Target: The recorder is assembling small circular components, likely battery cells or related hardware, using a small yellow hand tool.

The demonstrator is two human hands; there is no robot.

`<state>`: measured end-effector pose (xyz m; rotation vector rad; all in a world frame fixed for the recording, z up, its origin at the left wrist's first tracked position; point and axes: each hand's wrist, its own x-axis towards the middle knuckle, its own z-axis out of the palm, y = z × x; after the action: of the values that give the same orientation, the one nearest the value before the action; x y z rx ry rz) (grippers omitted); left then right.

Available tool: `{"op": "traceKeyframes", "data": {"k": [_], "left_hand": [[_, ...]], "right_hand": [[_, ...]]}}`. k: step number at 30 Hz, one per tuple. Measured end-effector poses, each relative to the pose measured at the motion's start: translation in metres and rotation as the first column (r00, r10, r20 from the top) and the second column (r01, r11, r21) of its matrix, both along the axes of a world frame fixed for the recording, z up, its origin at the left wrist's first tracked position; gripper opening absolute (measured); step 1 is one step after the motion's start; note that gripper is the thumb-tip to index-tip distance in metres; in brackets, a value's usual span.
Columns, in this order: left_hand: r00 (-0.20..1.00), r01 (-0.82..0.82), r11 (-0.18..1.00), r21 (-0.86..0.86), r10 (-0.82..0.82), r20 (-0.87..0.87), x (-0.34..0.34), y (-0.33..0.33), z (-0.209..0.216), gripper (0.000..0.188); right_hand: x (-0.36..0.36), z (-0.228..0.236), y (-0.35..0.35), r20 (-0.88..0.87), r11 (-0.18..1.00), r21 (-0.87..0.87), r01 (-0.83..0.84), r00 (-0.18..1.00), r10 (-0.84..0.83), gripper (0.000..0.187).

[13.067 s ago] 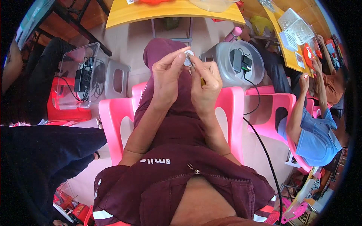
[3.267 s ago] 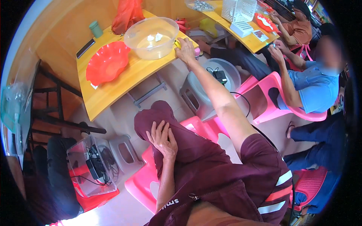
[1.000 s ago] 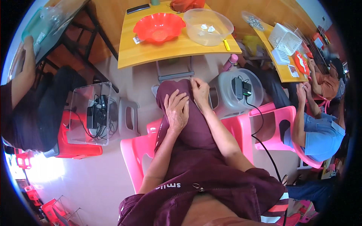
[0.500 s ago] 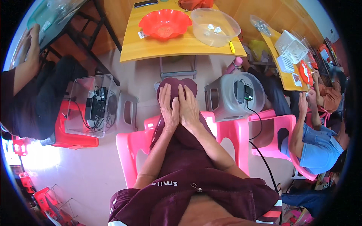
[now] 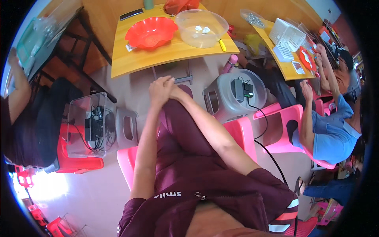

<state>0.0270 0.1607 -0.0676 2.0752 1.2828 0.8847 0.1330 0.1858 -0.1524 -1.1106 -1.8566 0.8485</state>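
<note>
My left hand (image 5: 159,93) lies over my right hand (image 5: 176,92), its fingers folded across it. The two are clasped together above my knees, in front of the near edge of the wooden table (image 5: 130,65). My right hand's fingers are mostly hidden. No object shows in either hand. Below them are my legs in maroon trousers (image 5: 185,126). On the table stand a red wavy-rimmed bowl (image 5: 137,36) and a clear round plastic tub (image 5: 218,34) with small white pieces (image 5: 205,29) in it. A yellow-handled tool (image 5: 222,45) lies beside the tub.
A phone (image 5: 131,15) lies at the table's back left. Right of my knees, a grey stool (image 5: 218,98) bears a clear tub with black adapters (image 5: 248,90); its cable runs down beside my pink chair (image 5: 242,136). Left is a clear box (image 5: 75,132) of cables. Other people (image 5: 331,132) sit on both sides.
My hands lay side by side on my knees; now they are clasped, left over right, and further left. My legs have shifted. The view has turned slightly, with the table appearing further left.
</note>
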Motion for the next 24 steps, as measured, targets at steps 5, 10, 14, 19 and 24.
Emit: {"op": "traceKeyframes", "data": {"k": [5,10,14,19,24], "left_hand": [[0.872,0.437,0.669,-0.601,-0.152,0.465,-0.055,0.044,-0.027,0.049],[0.804,0.489,0.433,-0.757,0.114,0.584,-0.068,0.053,-0.075,0.044],[0.679,0.575,0.446,-0.686,0.208,0.704,-0.066,0.043,-0.095,0.042],[0.394,0.678,0.564,-0.472,0.264,0.880,-0.062,0.025,-0.108,0.046],[0.394,0.664,0.593,-0.456,0.241,0.887,-0.068,0.024,-0.113,0.046]], "right_hand": [[-0.053,0.074,-0.071,0.247,0.954,0.019,0.301,0.923,-0.296,0.036],[-0.061,0.094,-0.115,0.428,0.912,0.171,0.372,0.806,-0.409,0.047],[-0.070,0.096,-0.159,0.487,0.845,0.367,0.390,0.693,-0.532,0.059],[-0.037,0.085,-0.116,0.068,0.836,0.217,0.504,0.847,-0.528,0.037],[-0.002,0.107,-0.005,-0.010,0.738,0.025,0.674,0.739,-0.674,0.057]]}}
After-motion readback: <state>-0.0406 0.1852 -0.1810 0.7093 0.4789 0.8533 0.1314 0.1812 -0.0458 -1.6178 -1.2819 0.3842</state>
